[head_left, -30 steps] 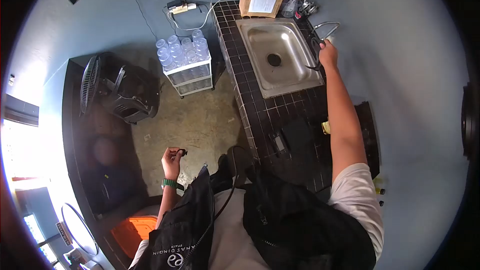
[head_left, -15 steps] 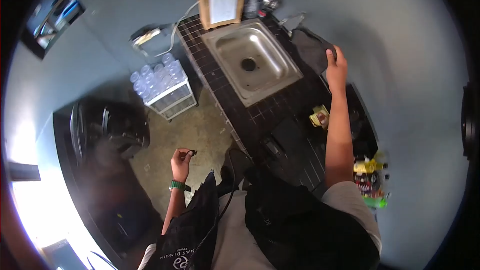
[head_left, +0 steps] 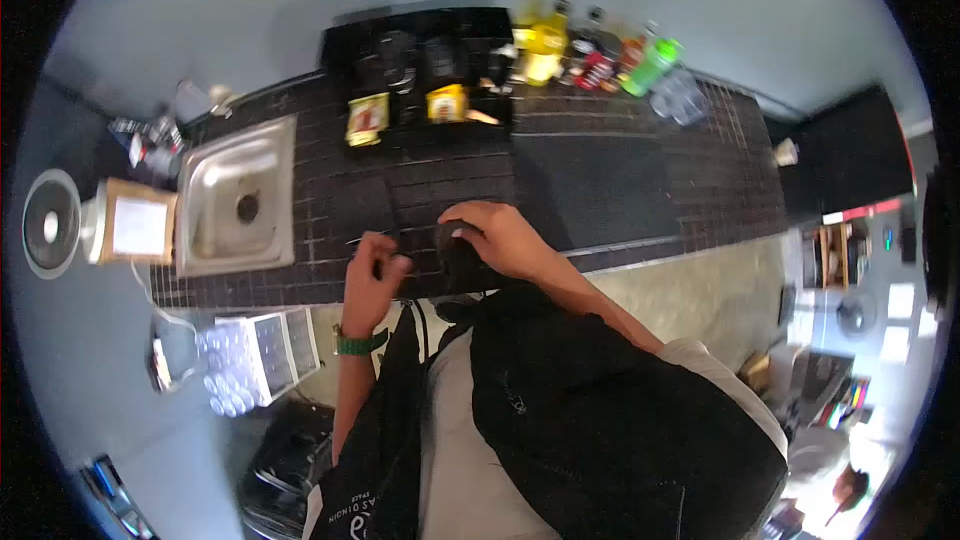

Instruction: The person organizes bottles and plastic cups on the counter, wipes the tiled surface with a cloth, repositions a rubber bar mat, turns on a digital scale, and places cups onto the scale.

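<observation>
My right hand is closed on a bunched dark cloth at the front of the black tiled counter. Close by on its left, my left hand has its fingers curled together near the counter's front edge. Something small and dark seems to be in those fingers, but blur hides its kind. A green watch band circles my left wrist. Just beyond the left hand, a dark flat item lies on the tiles.
To the left is a steel sink, with a dispenser box beside it. A black tray, yellow packets and several bottles line the back. A black mat covers part of the right side. Another person is at far right.
My view has swung right to face the counter. My right hand has brought the dark cloth from beside the sink to the front edge, and my left hand has come up next to it.
</observation>
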Tool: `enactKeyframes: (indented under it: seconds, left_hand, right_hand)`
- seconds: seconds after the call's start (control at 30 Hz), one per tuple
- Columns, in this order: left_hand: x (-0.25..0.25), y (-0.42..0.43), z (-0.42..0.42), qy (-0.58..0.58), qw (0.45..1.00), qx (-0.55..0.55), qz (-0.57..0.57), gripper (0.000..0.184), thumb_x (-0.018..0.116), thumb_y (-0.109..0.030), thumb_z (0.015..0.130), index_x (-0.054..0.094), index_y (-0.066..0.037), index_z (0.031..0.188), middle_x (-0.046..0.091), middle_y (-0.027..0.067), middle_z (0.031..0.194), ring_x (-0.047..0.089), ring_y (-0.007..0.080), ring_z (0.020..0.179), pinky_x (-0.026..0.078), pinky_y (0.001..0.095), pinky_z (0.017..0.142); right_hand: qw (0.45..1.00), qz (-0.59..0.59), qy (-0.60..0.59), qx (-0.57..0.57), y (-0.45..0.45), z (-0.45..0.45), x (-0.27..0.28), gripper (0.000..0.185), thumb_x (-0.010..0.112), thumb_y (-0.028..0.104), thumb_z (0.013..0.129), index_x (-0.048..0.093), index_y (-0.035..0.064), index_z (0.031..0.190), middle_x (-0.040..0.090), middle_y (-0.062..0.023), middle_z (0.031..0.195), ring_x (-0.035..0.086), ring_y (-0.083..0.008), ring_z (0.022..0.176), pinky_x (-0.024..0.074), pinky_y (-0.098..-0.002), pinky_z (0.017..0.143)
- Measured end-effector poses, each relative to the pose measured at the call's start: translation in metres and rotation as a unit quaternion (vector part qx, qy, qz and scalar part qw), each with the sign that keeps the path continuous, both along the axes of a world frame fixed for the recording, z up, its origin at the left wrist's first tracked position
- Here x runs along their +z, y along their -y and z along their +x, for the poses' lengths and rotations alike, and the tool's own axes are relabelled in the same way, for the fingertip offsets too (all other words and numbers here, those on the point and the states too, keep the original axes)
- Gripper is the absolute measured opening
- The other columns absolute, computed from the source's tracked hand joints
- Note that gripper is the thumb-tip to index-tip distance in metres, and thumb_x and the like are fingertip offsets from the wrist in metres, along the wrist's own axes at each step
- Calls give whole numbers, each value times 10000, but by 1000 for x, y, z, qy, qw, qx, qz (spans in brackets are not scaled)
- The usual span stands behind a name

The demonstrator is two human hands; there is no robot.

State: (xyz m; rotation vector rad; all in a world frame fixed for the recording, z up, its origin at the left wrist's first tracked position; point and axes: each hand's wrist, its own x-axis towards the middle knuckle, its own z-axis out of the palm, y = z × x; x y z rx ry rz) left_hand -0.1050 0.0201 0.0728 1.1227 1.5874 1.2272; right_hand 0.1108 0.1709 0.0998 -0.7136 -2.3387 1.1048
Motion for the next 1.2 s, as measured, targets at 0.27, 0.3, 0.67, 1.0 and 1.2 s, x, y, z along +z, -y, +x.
enactKeyframes:
  seconds: [0.27, 0.3, 0.67, 1.0, 1.2]
  left_hand:
    - [-30, -121, 187, -313, 944, -95, 45, 327, 701, -87, 767, 686, -57, 1093, 710, 221, 1022, 677, 423, 976, 543, 475, 808]
    - [-33, -128, 205, -315, 944, -92, 45, 327, 701, -87, 767, 686, -57, 1093, 710, 221, 1022, 677, 423, 976, 543, 475, 808]
    - [-64, -128, 333, -188, 972, 142, 23, 228, 642, 20, 822, 656, 10, 1049, 710, 198, 879, 735, 326, 852, 531, 355, 730]
    - [-73, -104, 362, -231, 944, 234, 10, 283, 660, 26, 793, 661, 2, 1075, 721, 167, 886, 721, 282, 844, 533, 357, 744]
    - [-75, -95, 358, -224, 945, 240, -12, 283, 667, 31, 829, 657, 12, 1112, 728, 152, 948, 703, 228, 897, 529, 336, 797]
  right_hand:
    - [993, -99, -67, -15, -65, 191, -10, 365, 724, 68, 893, 647, 56, 1250, 706, -135, 1130, 693, -308, 1038, 552, -411, 901]
    - [978, -173, -95, -71, -86, 229, -13, 384, 733, 90, 904, 645, 64, 1278, 710, -114, 1138, 695, -260, 1047, 551, -395, 922]
    - [919, 135, 131, -346, -268, 553, -247, 291, 709, 40, 858, 711, 79, 1146, 688, -143, 1098, 647, -358, 1059, 541, -445, 872]
    - [923, 147, 163, -318, -286, 558, -264, 86, 652, -3, 875, 663, 32, 952, 671, -173, 940, 659, -397, 970, 542, -482, 786]
    - [952, 72, 133, -266, -271, 529, -247, 136, 610, -10, 890, 664, 46, 1001, 635, -199, 964, 640, -432, 958, 531, -506, 795]
